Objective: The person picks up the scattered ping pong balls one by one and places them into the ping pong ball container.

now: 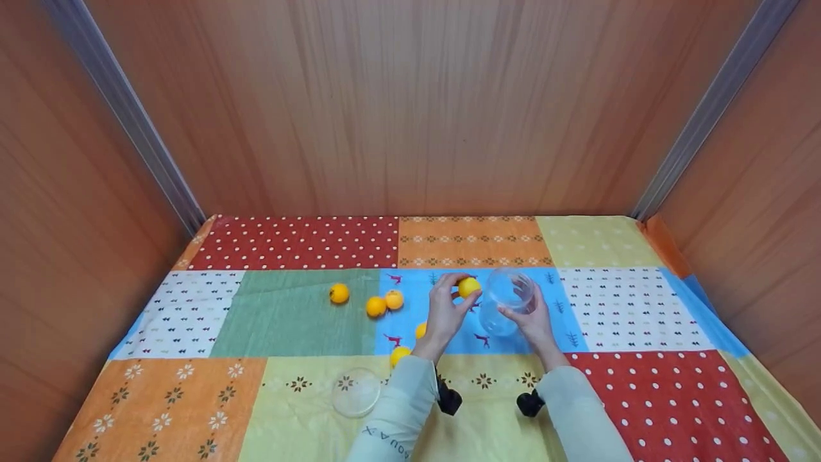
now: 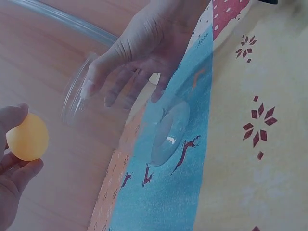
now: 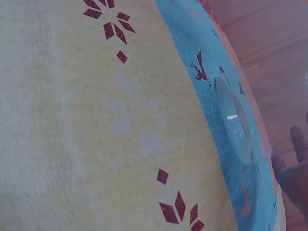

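Observation:
A yellow-orange ball (image 1: pixel 469 287), like a table tennis ball, is pinched between the thumb and fingertips of my left hand (image 1: pixel 445 314). Just right of it, my right hand (image 1: pixel 536 321) grips a clear, open-mouthed jar (image 1: pixel 497 314) around its side. The left wrist view shows the ball (image 2: pixel 29 137) close to the rim of the jar (image 2: pixel 79 91), outside it, with the right thumb near that rim. In the right wrist view the base of the jar (image 3: pixel 233 120) shows over the blue cloth, and part of the right hand (image 3: pixel 293 173) at the edge.
Several more balls lie on the patchwork cloth (image 1: pixel 295 327): an orange one (image 1: pixel 338 294) at left, a touching pair (image 1: pixel 376 307), and others beside my left forearm. A clear round lid (image 1: pixel 356 392) lies near the left sleeve. Wood-grain panels (image 1: pixel 423 109) enclose the table.

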A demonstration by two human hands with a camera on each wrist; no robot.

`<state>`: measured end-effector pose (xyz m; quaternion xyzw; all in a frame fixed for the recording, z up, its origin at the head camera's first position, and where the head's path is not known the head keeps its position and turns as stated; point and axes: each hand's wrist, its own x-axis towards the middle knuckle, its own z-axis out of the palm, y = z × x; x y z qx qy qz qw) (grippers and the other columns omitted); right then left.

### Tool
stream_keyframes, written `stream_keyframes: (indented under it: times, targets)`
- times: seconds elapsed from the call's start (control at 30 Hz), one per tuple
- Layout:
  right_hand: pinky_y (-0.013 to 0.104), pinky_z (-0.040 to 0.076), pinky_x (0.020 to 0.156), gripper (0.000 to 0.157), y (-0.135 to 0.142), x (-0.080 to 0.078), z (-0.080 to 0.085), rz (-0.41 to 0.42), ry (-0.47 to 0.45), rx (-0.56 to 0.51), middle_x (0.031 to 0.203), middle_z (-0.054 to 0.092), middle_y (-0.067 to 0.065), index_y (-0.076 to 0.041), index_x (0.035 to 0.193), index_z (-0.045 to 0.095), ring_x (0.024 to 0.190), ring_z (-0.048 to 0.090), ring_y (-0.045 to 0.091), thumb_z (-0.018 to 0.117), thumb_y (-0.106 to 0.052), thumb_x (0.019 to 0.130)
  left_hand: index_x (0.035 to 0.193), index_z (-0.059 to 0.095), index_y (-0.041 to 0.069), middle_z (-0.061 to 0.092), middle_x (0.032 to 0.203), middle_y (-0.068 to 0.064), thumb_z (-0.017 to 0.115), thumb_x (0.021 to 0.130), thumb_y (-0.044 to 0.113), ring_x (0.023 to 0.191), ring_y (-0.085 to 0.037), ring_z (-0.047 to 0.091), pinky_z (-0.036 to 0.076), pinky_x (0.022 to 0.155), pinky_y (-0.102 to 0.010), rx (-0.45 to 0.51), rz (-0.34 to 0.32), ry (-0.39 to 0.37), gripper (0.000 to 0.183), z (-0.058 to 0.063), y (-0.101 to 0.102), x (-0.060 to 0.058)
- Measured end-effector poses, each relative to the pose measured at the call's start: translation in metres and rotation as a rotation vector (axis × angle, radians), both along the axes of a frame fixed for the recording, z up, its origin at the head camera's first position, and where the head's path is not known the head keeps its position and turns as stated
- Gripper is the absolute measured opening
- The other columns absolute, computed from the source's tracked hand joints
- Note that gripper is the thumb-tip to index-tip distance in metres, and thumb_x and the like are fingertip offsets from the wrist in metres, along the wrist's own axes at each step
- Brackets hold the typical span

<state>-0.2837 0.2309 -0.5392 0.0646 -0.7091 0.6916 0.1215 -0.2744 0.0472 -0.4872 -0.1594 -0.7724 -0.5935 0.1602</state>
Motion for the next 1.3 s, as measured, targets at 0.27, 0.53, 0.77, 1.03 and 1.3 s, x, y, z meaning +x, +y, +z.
stream_keyframes:
  times: [0.27,0.53,0.77,1.03,1.3]
  targets:
    - [0.053,0.024,0.098,0.073,0.002,-0.005,-0.007,0.001,0.028,-0.001,0.131,0.038,0.019,-0.002,0.133,0.029,0.122,0.031,0.036,0.071,-0.001,0.072,0.107,0.058,0.004,0.054,0.103,-0.004,0.066,0.079,0.015,0.094,-0.015,0.053,0.047,0.079,-0.023,0.0,0.0,0.06,0.031,0.002,0.014,-0.003]
    - [0.053,0.027,0.097,0.069,0.002,-0.006,-0.008,0.006,0.033,-0.016,0.131,0.037,0.019,-0.006,0.131,0.033,0.122,0.029,0.039,0.069,0.003,0.073,0.107,0.058,0.003,0.054,0.102,-0.005,0.066,0.08,0.015,0.094,-0.014,0.054,0.046,0.078,-0.02,-0.023,0.012,0.092,0.031,0.006,0.028,-0.005]
    - [0.051,0.026,0.098,0.069,0.002,-0.005,-0.007,-0.013,-0.012,0.036,0.132,0.038,0.014,-0.006,0.133,0.031,0.122,0.031,0.034,0.068,0.001,0.075,0.106,0.058,0.004,0.053,0.102,-0.005,0.066,0.08,0.013,0.094,-0.015,0.053,0.045,0.079,-0.019,-0.048,0.008,0.085,0.029,0.01,0.038,-0.006]
    - [0.044,0.026,0.101,0.073,0.002,-0.004,-0.005,-0.041,-0.092,0.065,0.134,0.037,0.008,-0.012,0.135,0.029,0.123,0.032,0.025,0.07,-0.007,0.075,0.106,0.058,0.005,0.053,0.103,-0.003,0.066,0.08,0.012,0.096,-0.015,0.053,0.044,0.081,-0.017,-0.096,0.007,0.081,0.029,0.016,0.049,-0.008]
    - [0.044,0.021,0.103,0.075,0.004,-0.004,-0.004,-0.047,-0.119,0.086,0.137,0.032,0.009,-0.011,0.136,0.027,0.126,0.027,0.026,0.071,-0.008,0.075,0.109,0.058,0.005,0.053,0.104,-0.003,0.066,0.079,0.014,0.097,-0.014,0.053,0.042,0.084,-0.017,-0.146,0.013,0.08,0.031,0.02,0.058,-0.007]
